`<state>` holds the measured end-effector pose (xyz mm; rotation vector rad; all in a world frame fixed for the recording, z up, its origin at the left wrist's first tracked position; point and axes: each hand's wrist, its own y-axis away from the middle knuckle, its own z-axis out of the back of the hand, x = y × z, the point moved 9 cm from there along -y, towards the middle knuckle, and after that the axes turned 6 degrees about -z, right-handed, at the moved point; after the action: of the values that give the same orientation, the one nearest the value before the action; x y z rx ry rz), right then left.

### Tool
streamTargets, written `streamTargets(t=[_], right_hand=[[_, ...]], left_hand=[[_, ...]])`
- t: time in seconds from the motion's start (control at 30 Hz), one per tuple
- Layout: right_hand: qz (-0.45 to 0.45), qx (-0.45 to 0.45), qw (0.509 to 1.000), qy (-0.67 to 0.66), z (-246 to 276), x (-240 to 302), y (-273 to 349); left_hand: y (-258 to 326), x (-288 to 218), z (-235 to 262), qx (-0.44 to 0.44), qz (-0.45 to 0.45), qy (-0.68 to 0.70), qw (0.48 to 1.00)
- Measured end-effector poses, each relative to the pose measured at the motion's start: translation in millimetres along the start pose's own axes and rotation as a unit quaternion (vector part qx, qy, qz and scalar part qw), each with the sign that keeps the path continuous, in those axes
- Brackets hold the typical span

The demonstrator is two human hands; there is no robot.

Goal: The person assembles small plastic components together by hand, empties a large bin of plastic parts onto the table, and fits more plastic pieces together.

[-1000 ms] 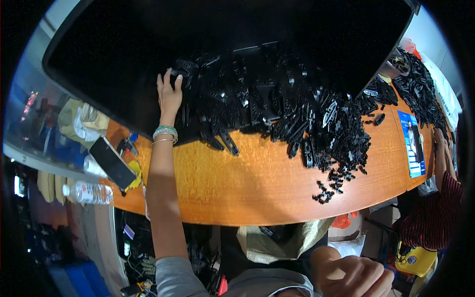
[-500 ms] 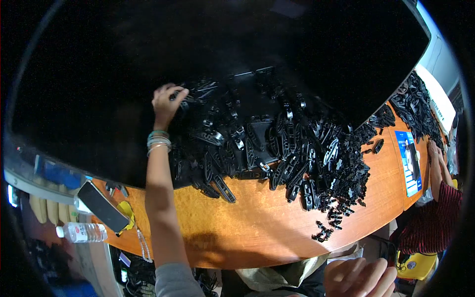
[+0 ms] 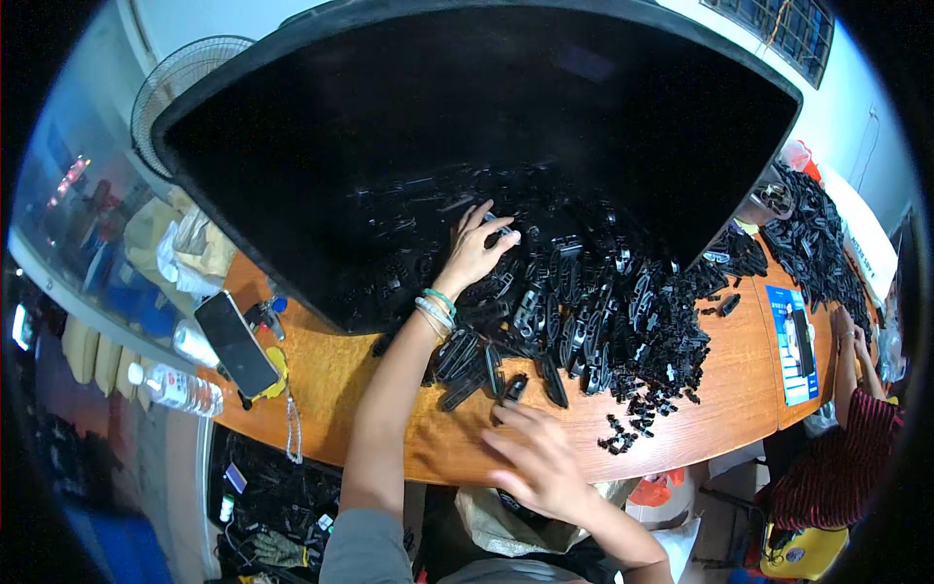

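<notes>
A big black bin (image 3: 321, 127) lies tipped toward me, its mouth facing the table. Black plastic clips (image 3: 555, 292) spill from it in a heap. My left hand (image 3: 477, 248) reaches inside with curled fingers around a shiny black plastic clip (image 3: 498, 224); the bin's darkness partly hides the grip. Bracelets circle that wrist. Near the table's front edge, my right hand (image 3: 545, 462) hovers with fingers spread, slightly blurred. Just beyond its fingertips lies a single black clip (image 3: 516, 385).
Smaller black pieces (image 3: 671, 360) lie to the right of the heap. A phone (image 3: 236, 346) and a water bottle (image 3: 180, 389) are at left. On the right, a co-worker's hands (image 3: 848, 331) rest by another black pile (image 3: 812, 219), near a blue-white sheet (image 3: 793, 341).
My left hand has moved right within the bin. My right hand has come up from the lower edge over the table, and its curled fingers have spread. The view has shifted, showing the bin's far rim.
</notes>
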<state>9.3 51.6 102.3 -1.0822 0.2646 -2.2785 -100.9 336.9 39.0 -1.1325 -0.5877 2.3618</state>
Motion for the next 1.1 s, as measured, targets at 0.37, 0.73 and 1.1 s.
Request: streamTargets(t=[0.37,0.73,1.1], right_hand=[[0.003,0.12,0.98,0.156,-101.7,-41.4,-2.4],[0.069,0.095,0.982,0.149,-106.1,-34.8,-2.5],[0.079,-0.27,0.812,0.511,147.5,-17.8,-71.2]], left_hand=[[24.9,126.2,100.6,0.063,0.255,-0.246,0.933],[42.3,5.5,-19.0,0.102,0.089,-0.062,0.989],[1.3,-279.0,252.1,-0.136,-0.251,-0.534,0.796]])
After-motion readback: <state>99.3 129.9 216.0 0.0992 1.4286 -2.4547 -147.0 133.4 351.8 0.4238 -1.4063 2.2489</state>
